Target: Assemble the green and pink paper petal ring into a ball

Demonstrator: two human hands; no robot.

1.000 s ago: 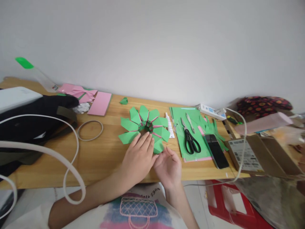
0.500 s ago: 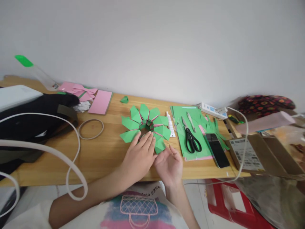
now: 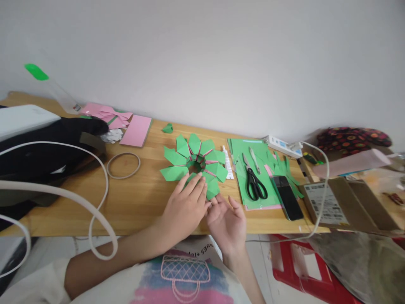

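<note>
A folded green paper flower (image 3: 207, 157) lies on the wooden table, its pointed petals forming a ring with pink edges showing in the inner folds. My left hand (image 3: 186, 202) rests palm down across the ring's near side, fingers stretched out and covering a petal there. Palm up beside it is my right hand (image 3: 228, 221), thumb apart and fingers loosely bent. Its fingertips are close to the nearest petal and to my left fingers; whether they touch the paper is hidden. Just right of the flower lies a white glue tube (image 3: 228, 164).
Black scissors (image 3: 255, 185) and a white cutter (image 3: 254, 159) lie on green paper sheets (image 3: 242, 147). Beside them are a phone (image 3: 287, 198), power strip (image 3: 281, 145) and cardboard box (image 3: 351, 204). Pink paper (image 3: 136, 131), a tape ring (image 3: 123, 165), a black bag (image 3: 72, 145) and looping white cable (image 3: 103, 219) occupy the left.
The camera view has shifted slightly. The flower appears turned a little under my hands, and my right hand's thumb and palm look somewhat more opened out.
</note>
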